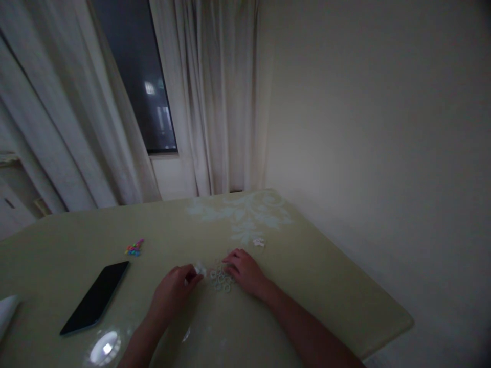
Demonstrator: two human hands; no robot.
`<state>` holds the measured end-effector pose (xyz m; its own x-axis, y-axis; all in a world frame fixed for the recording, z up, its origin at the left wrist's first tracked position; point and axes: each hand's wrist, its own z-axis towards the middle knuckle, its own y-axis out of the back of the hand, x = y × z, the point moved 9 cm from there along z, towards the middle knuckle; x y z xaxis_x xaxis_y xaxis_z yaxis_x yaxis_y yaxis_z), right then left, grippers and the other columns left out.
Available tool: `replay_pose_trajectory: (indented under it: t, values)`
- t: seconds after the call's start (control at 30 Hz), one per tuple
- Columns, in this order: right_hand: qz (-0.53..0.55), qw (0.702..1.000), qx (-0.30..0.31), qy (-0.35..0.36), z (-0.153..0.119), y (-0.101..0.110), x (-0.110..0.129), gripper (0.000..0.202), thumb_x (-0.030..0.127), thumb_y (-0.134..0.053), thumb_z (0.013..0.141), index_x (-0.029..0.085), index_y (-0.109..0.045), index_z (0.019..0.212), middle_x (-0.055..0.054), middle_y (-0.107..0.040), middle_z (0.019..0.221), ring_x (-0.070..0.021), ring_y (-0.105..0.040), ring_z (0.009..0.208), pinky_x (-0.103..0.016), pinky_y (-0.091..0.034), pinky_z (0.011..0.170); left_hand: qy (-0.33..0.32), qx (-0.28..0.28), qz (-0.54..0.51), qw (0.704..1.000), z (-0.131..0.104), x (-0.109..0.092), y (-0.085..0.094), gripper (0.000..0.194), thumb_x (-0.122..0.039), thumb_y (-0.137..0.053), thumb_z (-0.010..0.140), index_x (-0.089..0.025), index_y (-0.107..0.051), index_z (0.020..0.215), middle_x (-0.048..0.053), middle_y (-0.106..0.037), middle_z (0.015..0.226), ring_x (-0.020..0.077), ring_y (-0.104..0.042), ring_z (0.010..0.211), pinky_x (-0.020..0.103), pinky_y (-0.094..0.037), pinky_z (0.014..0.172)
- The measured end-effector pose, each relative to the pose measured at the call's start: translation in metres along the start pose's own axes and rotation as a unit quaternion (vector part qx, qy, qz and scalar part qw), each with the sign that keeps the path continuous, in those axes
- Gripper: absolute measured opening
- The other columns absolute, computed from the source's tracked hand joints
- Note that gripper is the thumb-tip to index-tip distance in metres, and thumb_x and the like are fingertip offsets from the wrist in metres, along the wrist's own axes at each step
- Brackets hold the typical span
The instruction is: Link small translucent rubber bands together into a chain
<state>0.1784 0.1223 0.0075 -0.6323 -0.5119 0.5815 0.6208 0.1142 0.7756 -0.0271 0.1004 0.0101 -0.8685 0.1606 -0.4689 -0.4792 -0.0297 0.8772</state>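
Several small pale rings (221, 279) lie in a loose cluster on the table, between my two hands. My right hand (244, 272) rests at the right side of the cluster, its fingers apart and touching or just above the rings. To the left of the rings, my left hand (177, 286) has its thumb and fingertips pinched together. A small clear or whitish item (200, 269) shows at those fingertips; it is too blurred to name, and whether it is gripped is unclear.
A dark tablet or phone (95, 297) lies on the green table (161, 230) at the left. Beyond it is a small pile of colourful pieces (134, 248). Small white pieces (259, 242) lie past my right hand. A white object (6, 312) is at the left edge.
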Motion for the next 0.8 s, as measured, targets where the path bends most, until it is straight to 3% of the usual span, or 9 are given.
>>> replay_pose_trajectory:
  t: [0.17,0.33,0.53,0.67,0.8]
  values:
    - [-0.038,0.999,0.012,0.001,-0.001,-0.001,0.002,0.023,0.020,-0.062,0.099,0.020,-0.075,0.118,-0.009,-0.071,0.115,-0.0214,-0.061,0.109,-0.032,-0.044,0.099,-0.021,0.035,0.002,0.999,0.000,0.000,-0.008,0.016,-0.036,-0.065,0.085,-0.023,-0.068,0.076,0.003,-0.073,0.080,0.0223,-0.067,0.079,0.028,-0.042,0.071]
    - [-0.051,0.998,-0.012,-0.039,-0.001,0.007,-0.013,0.035,0.010,-0.061,0.090,0.017,-0.074,0.121,-0.010,-0.071,0.113,-0.0216,-0.062,0.108,-0.031,-0.044,0.098,-0.044,0.023,-0.020,0.999,0.001,0.002,-0.001,0.014,-0.035,-0.065,0.083,-0.023,-0.070,0.077,0.006,-0.073,0.086,0.0256,-0.067,0.086,0.032,-0.047,0.077]
    - [-0.047,0.996,-0.040,-0.067,0.001,0.008,-0.017,0.023,0.021,-0.066,0.093,0.019,-0.078,0.112,-0.010,-0.070,0.108,-0.0215,-0.064,0.102,-0.032,-0.046,0.095,-0.048,0.004,-0.025,0.999,0.000,-0.003,0.004,0.012,-0.033,-0.064,0.085,-0.024,-0.068,0.079,0.007,-0.073,0.092,0.0272,-0.067,0.094,0.035,-0.050,0.085]
    - [-0.037,0.996,-0.046,-0.070,0.003,0.008,-0.019,0.018,0.022,-0.068,0.094,0.020,-0.079,0.109,-0.010,-0.070,0.106,-0.0216,-0.064,0.101,-0.031,-0.047,0.094,-0.046,-0.026,0.042,0.998,0.000,-0.006,0.009,0.011,-0.028,-0.061,0.089,-0.024,-0.070,0.084,0.008,-0.073,0.098,0.0284,-0.067,0.100,0.037,-0.050,0.089]
    - [-0.015,0.997,-0.041,-0.069,0.004,0.008,-0.024,0.013,0.016,-0.069,0.093,0.016,-0.079,0.102,-0.010,-0.070,0.103,-0.0205,-0.064,0.099,-0.029,-0.047,0.091,-0.088,-0.092,0.087,0.988,-0.002,-0.023,0.005,0.020,-0.029,-0.059,0.096,-0.024,-0.074,0.108,0.011,-0.074,0.118,0.0316,-0.064,0.109,0.043,-0.048,0.097]
